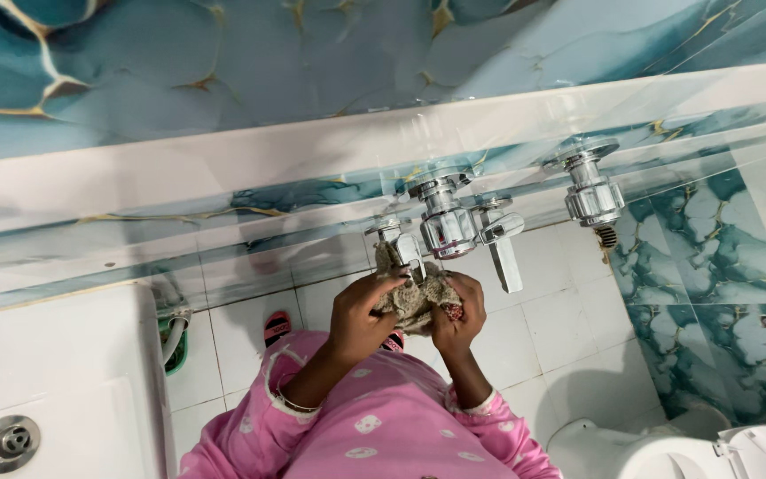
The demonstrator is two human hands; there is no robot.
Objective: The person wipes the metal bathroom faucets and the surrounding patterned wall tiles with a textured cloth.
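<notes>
Both my hands hold a grey-brown rag up against a chrome wall tap. My left hand grips the rag's left side, its fingers curled over the cloth just below the tap's left lever. My right hand bunches the rag's right side under the round chrome tap body. The right lever hangs free beside my right hand. Pink patterned sleeves cover both forearms, and a thin bracelet sits on my left wrist.
A second chrome tap juts from the wall at right. A white cistern with a chrome button is at lower left, a white toilet at lower right. White floor tiles and a pink sandal lie below.
</notes>
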